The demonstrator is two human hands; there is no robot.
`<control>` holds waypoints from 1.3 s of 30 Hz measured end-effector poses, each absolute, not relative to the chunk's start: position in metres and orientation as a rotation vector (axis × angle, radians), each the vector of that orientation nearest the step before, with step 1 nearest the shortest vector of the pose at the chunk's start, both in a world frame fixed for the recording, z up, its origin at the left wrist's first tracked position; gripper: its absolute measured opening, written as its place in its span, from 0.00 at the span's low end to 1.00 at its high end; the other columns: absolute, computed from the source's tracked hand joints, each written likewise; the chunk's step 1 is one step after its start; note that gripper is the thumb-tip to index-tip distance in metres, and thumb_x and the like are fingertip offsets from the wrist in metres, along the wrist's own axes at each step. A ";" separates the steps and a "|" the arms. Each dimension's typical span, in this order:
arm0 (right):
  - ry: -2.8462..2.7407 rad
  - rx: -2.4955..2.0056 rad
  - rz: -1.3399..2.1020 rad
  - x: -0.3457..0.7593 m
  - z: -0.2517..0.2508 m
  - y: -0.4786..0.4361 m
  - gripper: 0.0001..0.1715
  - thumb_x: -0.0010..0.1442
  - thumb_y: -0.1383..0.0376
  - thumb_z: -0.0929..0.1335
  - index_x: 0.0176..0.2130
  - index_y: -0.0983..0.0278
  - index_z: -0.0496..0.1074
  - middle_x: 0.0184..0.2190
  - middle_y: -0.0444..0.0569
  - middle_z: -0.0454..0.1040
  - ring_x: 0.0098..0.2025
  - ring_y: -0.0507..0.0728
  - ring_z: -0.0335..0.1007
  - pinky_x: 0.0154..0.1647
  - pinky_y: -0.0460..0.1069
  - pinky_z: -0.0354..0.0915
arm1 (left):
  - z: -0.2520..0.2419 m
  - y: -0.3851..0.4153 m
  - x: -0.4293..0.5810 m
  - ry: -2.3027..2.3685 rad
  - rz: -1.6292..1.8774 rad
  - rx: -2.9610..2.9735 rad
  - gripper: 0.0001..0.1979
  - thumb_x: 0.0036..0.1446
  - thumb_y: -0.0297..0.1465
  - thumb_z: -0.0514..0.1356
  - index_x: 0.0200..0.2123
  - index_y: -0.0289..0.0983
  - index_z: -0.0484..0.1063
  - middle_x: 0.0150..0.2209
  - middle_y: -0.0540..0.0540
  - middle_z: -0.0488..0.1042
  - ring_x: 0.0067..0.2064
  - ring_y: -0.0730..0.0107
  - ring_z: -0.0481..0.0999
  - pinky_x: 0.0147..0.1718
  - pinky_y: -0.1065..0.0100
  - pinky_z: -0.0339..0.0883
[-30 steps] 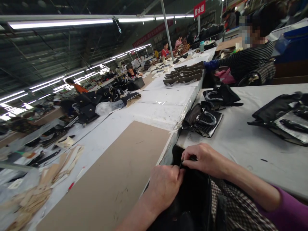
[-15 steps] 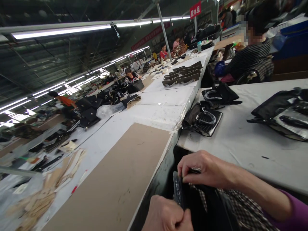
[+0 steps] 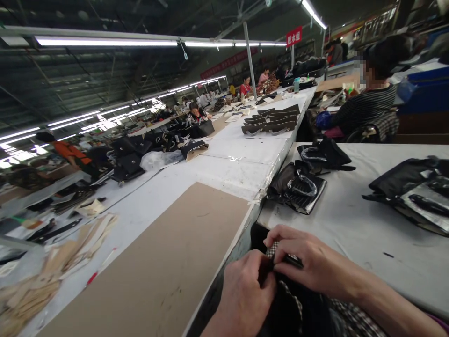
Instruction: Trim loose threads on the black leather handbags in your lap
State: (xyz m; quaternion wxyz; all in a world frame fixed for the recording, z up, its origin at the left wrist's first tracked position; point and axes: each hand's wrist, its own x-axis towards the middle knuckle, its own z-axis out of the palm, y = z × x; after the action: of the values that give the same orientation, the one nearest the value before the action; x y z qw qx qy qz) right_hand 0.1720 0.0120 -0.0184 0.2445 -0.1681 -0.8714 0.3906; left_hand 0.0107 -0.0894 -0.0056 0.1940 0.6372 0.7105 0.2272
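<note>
Near the lower middle of the head view, my left hand (image 3: 247,285) and my right hand (image 3: 308,257) meet with bent fingers, pinching the upper edge of a black bag (image 3: 280,309). The bag sits low, at my lap, its lower part cut off by the frame. A short dark strip (image 3: 293,260) shows under my right fingers. The exact spot between the fingertips is hidden. Black-and-white checked cloth (image 3: 354,318) lies beneath and beside the bag.
Left of my hands, a brown board (image 3: 168,252) covers part of the long white table (image 3: 238,171). Black handbags with plastic-wrapped handles (image 3: 298,187) lie on the right-hand table (image 3: 351,201), near another black bag (image 3: 403,192). A seated person (image 3: 368,103) is beyond it.
My left hand has moved up and come together with my right hand at the bag's edge. The clear plastic on that edge no longer shows. My view has tilted slightly.
</note>
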 end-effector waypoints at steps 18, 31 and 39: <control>-2.390 -0.644 0.973 0.185 -0.014 0.000 0.12 0.58 0.69 0.70 0.36 0.59 0.61 0.46 0.44 0.68 0.44 0.54 0.69 0.46 0.51 0.65 | -0.010 -0.092 0.009 2.040 0.752 1.721 0.05 0.56 0.25 0.58 0.28 0.38 0.70 0.28 0.50 0.76 0.29 0.68 0.74 0.29 0.70 0.60; -2.437 -0.675 0.657 0.179 -0.028 -0.006 0.08 0.65 0.71 0.61 0.37 0.60 0.65 0.45 0.47 0.70 0.40 0.54 0.72 0.38 0.50 0.67 | -0.014 -0.095 0.007 1.972 0.836 1.816 0.10 0.57 0.24 0.59 0.42 0.40 0.72 0.35 0.50 0.80 0.34 0.68 0.79 0.31 0.71 0.67; -2.381 -0.609 0.835 0.178 -0.029 -0.002 0.10 0.68 0.71 0.58 0.38 0.60 0.63 0.49 0.49 0.72 0.48 0.55 0.72 0.45 0.51 0.67 | -0.024 -0.092 0.003 1.863 0.991 1.921 0.10 0.58 0.23 0.60 0.42 0.39 0.77 0.37 0.48 0.80 0.36 0.67 0.80 0.35 0.72 0.71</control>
State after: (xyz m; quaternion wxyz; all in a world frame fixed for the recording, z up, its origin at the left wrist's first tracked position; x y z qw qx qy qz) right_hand 0.1777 -0.0022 -0.0295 0.2695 -0.2259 -0.8833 0.3099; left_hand 0.0032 -0.0921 -0.0242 0.1432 0.6661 0.6462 0.3438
